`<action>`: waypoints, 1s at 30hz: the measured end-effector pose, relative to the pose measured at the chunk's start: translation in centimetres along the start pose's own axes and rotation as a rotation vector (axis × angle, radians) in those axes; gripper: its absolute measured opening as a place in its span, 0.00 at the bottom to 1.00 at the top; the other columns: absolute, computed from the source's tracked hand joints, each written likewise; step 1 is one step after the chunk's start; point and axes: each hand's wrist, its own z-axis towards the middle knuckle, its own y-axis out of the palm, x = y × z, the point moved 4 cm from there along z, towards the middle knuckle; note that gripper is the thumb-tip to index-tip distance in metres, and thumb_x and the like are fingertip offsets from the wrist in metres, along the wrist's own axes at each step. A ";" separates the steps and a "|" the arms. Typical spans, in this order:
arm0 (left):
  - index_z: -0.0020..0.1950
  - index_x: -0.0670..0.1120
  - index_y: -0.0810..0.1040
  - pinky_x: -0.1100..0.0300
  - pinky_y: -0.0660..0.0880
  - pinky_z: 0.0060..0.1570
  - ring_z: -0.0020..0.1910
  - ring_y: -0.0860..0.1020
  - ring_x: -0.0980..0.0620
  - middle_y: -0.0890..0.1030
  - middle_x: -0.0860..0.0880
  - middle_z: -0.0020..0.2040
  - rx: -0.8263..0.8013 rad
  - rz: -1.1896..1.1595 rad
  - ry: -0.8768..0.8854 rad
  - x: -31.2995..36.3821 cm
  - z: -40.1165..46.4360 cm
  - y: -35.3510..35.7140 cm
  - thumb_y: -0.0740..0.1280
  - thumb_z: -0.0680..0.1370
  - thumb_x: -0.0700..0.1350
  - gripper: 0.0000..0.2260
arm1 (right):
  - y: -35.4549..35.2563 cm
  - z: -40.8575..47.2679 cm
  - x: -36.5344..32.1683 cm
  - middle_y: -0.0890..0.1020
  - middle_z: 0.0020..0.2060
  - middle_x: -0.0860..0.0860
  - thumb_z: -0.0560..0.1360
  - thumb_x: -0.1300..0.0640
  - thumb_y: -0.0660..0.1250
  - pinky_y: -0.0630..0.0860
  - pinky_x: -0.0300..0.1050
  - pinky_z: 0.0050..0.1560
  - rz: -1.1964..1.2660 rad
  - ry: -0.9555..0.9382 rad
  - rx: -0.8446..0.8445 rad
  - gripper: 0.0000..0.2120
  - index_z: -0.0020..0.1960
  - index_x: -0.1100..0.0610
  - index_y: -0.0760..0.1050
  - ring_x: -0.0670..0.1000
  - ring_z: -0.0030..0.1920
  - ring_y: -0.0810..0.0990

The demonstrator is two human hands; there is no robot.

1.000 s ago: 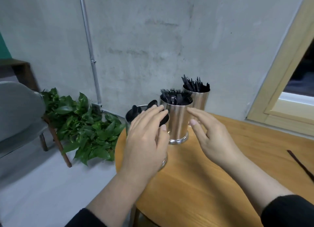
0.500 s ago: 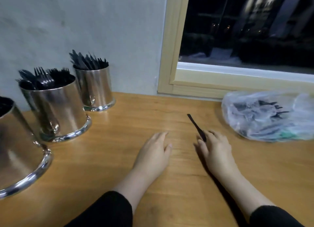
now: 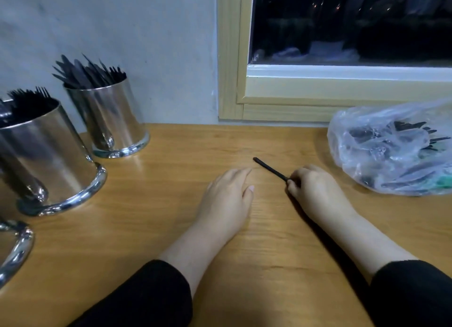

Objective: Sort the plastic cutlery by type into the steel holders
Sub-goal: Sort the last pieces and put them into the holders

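Head view | wooden table [image 3: 151,204], grey wall [image 3: 146,33] | right hand [image 3: 315,192] fingers pinch black utensil [image 3: 269,167], maybe knife | left hand [image 3: 227,199] flat

Even indoor light is falling from above, the window [image 3: 349,23] showing only darkness. Bright glare is streaking the steel holders [image 3: 49,160] and glinting off the wooden bench [image 3: 171,180]. The hands are casting soft shadows. The wide lens is bending the left edge, with slight blur throughout.

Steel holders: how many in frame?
3, all at left: knife holder by the wall, fork holder nearer, a third holder cut off by the frame's left edge; more may sit out of view.
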 end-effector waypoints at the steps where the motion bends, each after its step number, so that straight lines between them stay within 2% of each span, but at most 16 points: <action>1: 0.79 0.50 0.67 0.54 0.62 0.75 0.74 0.67 0.51 0.70 0.52 0.76 0.008 0.032 0.028 0.0 0.3 0.0 0.60 0.85 0.49 0.21 | 0.0 0.0 0.0 0.77 0.43 0.54 0.77 0.54 0.67 0.77 0.54 0.48 -0.019 -0.037 0.015 0.09 0.46 0.60 0.81 0.59 0.46 0.78; 6: 0.81 0.50 0.65 0.51 0.50 0.79 0.80 0.61 0.51 0.67 0.50 0.79 0.003 0.183 0.207 1.0 1.3 1.3 0.58 0.86 0.48 0.22 | -0.4 -1.2 -0.4 0.76 0.40 0.52 0.77 0.58 0.66 0.75 0.57 0.42 -0.055 -0.252 0.176 0.05 0.44 0.58 0.77 0.57 0.40 0.73; 8: 0.76 0.50 0.72 0.48 0.52 0.78 0.77 0.66 0.50 0.73 0.51 0.74 -0.013 0.201 0.244 1.3 1.5 2.0 0.58 0.85 0.48 0.18 | -0.6 -1.7 -0.6 0.75 0.39 0.52 0.79 0.58 0.64 0.74 0.58 0.40 0.001 -0.305 0.231 0.05 0.45 0.57 0.76 0.58 0.39 0.74; 10: 0.63 0.51 0.80 0.50 0.61 0.72 0.64 0.76 0.49 0.81 0.52 0.58 0.039 0.215 0.264 1.6 1.5 1.9 0.59 0.84 0.49 0.13 | -1.0 -2.3 -0.5 0.75 0.39 0.51 0.80 0.56 0.63 0.75 0.57 0.40 0.043 -0.343 0.277 0.06 0.46 0.55 0.75 0.57 0.40 0.75; 11: 0.57 0.51 0.81 0.52 0.64 0.66 0.57 0.78 0.49 0.80 0.52 0.52 0.056 0.223 0.258 1.8 1.4 1.6 0.58 0.83 0.49 0.12 | -1.4 -2.6 -0.5 0.75 0.39 0.50 0.81 0.55 0.62 0.75 0.57 0.40 0.065 -0.354 0.299 0.06 0.47 0.55 0.75 0.57 0.40 0.75; 12: 0.54 0.51 0.80 0.53 0.65 0.61 0.54 0.77 0.50 0.79 0.53 0.50 0.050 0.220 0.249 2.1 1.4 1.3 0.57 0.83 0.50 0.12 | -1.7 -3.0 -0.5 0.75 0.39 0.50 0.81 0.55 0.62 0.75 0.56 0.41 0.089 -0.360 0.321 0.07 0.47 0.55 0.76 0.56 0.41 0.75; 15: 0.55 0.50 0.78 0.57 0.63 0.51 0.55 0.74 0.52 0.76 0.53 0.52 0.028 0.204 0.247 2.2 1.0 1.3 0.58 0.85 0.52 0.11 | -2.8 -3.7 -0.2 0.76 0.41 0.49 0.81 0.55 0.64 0.76 0.54 0.44 0.137 -0.379 0.371 0.07 0.48 0.56 0.78 0.54 0.42 0.76; 17: 0.50 0.49 0.79 0.56 0.65 0.47 0.50 0.77 0.48 0.76 0.53 0.47 0.048 0.151 0.259 1.9 0.9 1.4 0.64 0.84 0.49 0.07 | -3.7 -4.0 1.1 0.78 0.47 0.50 0.82 0.52 0.62 0.75 0.54 0.50 0.145 -0.325 0.422 0.10 0.53 0.55 0.80 0.54 0.47 0.77; 19: 0.46 0.50 0.80 0.55 0.68 0.43 0.45 0.78 0.46 0.73 0.56 0.42 0.053 0.150 0.256 1.5 0.8 1.9 0.69 0.81 0.48 0.05 | -5.5 -4.3 4.0 0.78 0.55 0.51 0.80 0.49 0.63 0.72 0.57 0.56 0.120 -0.207 0.542 0.14 0.58 0.54 0.80 0.55 0.55 0.77; 21: 0.48 0.53 0.81 0.56 0.68 0.45 0.47 0.78 0.48 0.71 0.58 0.42 -0.001 0.179 0.296 1.7 0.9 2.4 0.68 0.81 0.50 0.04 | -7.6 -4.6 7.4 0.77 0.62 0.53 0.77 0.45 0.65 0.68 0.59 0.61 0.046 -0.054 0.639 0.19 0.63 0.53 0.78 0.57 0.62 0.75; 23: 0.54 0.56 0.82 0.57 0.67 0.50 0.54 0.75 0.53 0.72 0.60 0.46 -0.058 0.173 0.318 2.5 0.6 2.7 0.64 0.83 0.54 0.07 | -8.7 -4.2 11.1 0.70 0.72 0.54 0.73 0.39 0.70 0.63 0.63 0.67 -0.047 0.154 0.537 0.31 0.72 0.49 0.70 0.58 0.71 0.68; 25: 0.57 0.58 0.83 0.57 0.65 0.53 0.57 0.73 0.56 0.74 0.61 0.51 -0.073 0.161 0.329 3.1 0.4 3.1 0.64 0.83 0.56 0.09 | -8.0 -3.6 14.4 0.59 0.79 0.52 0.70 0.32 0.70 0.57 0.65 0.72 -0.129 0.329 0.311 0.41 0.77 0.44 0.60 0.57 0.78 0.58; 27: 0.56 0.60 0.83 0.59 0.66 0.50 0.56 0.75 0.56 0.75 0.62 0.51 -0.103 0.160 0.310 3.4 0.1 3.5 0.63 0.82 0.58 0.10 | -6.5 -3.4 16.4 0.60 0.79 0.50 0.73 0.32 0.67 0.56 0.66 0.73 -0.155 0.388 0.142 0.35 0.75 0.42 0.63 0.55 0.79 0.57; 29: 0.52 0.62 0.83 0.64 0.66 0.48 0.52 0.76 0.59 0.75 0.64 0.49 -0.085 0.163 0.312 3.1 -0.1 3.5 0.59 0.80 0.61 0.13 | -5.3 -3.4 16.8 0.72 0.71 0.48 0.77 0.38 0.65 0.64 0.64 0.70 -0.097 0.361 0.081 0.21 0.68 0.45 0.72 0.54 0.72 0.68; 30: 0.52 0.62 0.82 0.64 0.67 0.49 0.53 0.75 0.61 0.75 0.65 0.50 -0.087 0.162 0.301 2.9 -0.2 3.4 0.57 0.80 0.62 0.15 | -5.2 -3.4 16.5 0.77 0.62 0.47 0.79 0.42 0.64 0.68 0.60 0.64 -0.055 0.331 0.108 0.13 0.60 0.47 0.76 0.54 0.66 0.74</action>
